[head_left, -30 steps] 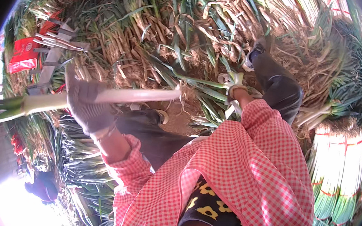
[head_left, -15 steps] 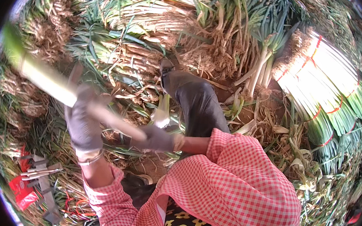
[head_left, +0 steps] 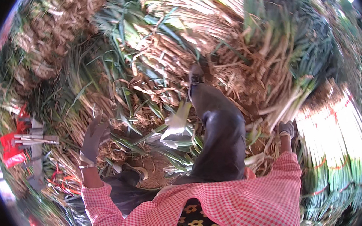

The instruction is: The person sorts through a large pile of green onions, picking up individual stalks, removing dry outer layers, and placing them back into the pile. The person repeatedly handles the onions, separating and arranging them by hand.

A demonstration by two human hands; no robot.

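Note:
My left hand [head_left: 95,138], in a dark grey glove, reaches onto the loose, untrimmed green onions [head_left: 77,91] at left. Its fingers are apart, with nothing visibly gripped. On the other side, my gloved right hand [head_left: 286,129] is at the white butt ends of some peeled green onions [head_left: 292,99]. Its fingers look curled around a stalk end, though blur hides the exact grip. These peeled stalks lean beside the tied green onion bundles [head_left: 333,139], which have white stems and red bands.
My dark-trousered leg [head_left: 221,125] extends forward in the middle. Untrimmed green onions with brown roots [head_left: 164,53] lie beyond it. A whitish plastic piece [head_left: 175,123] lies left of the leg. At far left are a red packet [head_left: 10,149] and loose orange-red bands [head_left: 69,184].
The green onion that was raised in my left hand is gone from there. My right hand has swung right to the peeled stalks, and my left hand has lowered to the loose pile.

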